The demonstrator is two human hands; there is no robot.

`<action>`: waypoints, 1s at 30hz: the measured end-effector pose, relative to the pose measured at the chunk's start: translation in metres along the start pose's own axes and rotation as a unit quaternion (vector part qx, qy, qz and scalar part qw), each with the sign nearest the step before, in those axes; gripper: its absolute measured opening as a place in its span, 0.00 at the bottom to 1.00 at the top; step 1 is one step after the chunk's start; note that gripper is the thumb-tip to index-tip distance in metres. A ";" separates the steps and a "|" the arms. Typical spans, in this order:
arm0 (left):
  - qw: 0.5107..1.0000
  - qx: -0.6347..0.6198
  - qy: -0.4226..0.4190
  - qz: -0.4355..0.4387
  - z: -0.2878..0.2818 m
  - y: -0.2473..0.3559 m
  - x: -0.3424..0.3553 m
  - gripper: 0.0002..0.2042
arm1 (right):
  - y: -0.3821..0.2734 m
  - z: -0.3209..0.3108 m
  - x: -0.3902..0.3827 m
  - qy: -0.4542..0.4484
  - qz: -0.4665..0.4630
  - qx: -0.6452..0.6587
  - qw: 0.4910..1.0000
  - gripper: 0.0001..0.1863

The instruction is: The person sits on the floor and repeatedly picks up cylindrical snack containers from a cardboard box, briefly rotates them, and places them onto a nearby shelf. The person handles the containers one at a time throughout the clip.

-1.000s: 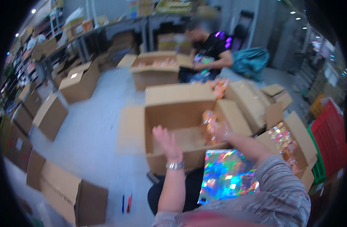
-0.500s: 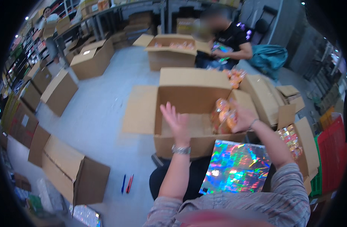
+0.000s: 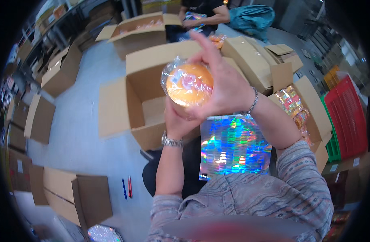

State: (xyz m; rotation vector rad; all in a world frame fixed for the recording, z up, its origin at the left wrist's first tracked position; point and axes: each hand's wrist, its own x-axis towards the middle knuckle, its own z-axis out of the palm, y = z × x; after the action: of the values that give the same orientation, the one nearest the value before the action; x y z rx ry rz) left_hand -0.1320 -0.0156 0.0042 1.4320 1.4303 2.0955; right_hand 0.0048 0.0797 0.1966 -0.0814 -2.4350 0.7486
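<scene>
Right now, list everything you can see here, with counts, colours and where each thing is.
wrapped round item: one, orange in clear film, held up between both hands
open carton: one, brown, behind the hands
holographic bag: one, rainbow foil, on the lap
pens: two, blue and red, on the floor at left
crate: one, red, far right
other cartons: several, brown, around the floor
co-worker: one, top
left hand: under the item
right hand: around the item

Glossy clear plastic wrap (image 3: 171,72) on smooth orange ball (image 3: 189,84); matt cardboard box (image 3: 146,66); shiny holographic foil bag (image 3: 233,145).
</scene>
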 end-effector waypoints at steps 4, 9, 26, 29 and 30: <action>0.994 0.015 0.095 -0.060 -0.006 -0.001 -0.014 0.53 | 0.014 0.037 -0.012 0.071 0.044 0.155 0.984 0.72; 0.907 -0.395 0.138 -0.049 -0.018 -0.008 -0.012 0.42 | 0.037 0.086 -0.060 0.048 0.211 0.232 0.948 0.70; 0.851 -0.516 0.096 -0.028 -0.063 -0.004 -0.006 0.54 | 0.026 0.150 -0.071 0.105 0.058 0.196 0.973 0.70; 0.846 -0.520 0.111 -0.043 -0.070 0.002 -0.003 0.55 | 0.031 0.148 -0.078 0.152 -0.042 0.105 0.982 0.66; 0.833 -0.542 0.102 -0.044 -0.070 0.004 -0.002 0.54 | 0.033 0.146 -0.081 0.159 -0.065 0.076 0.982 0.65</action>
State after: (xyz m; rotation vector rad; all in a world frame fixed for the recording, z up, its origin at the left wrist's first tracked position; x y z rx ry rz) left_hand -0.1864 -0.0597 0.0030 0.6513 0.1359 2.3522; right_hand -0.0125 0.0170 0.0395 0.0167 -2.0545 0.7930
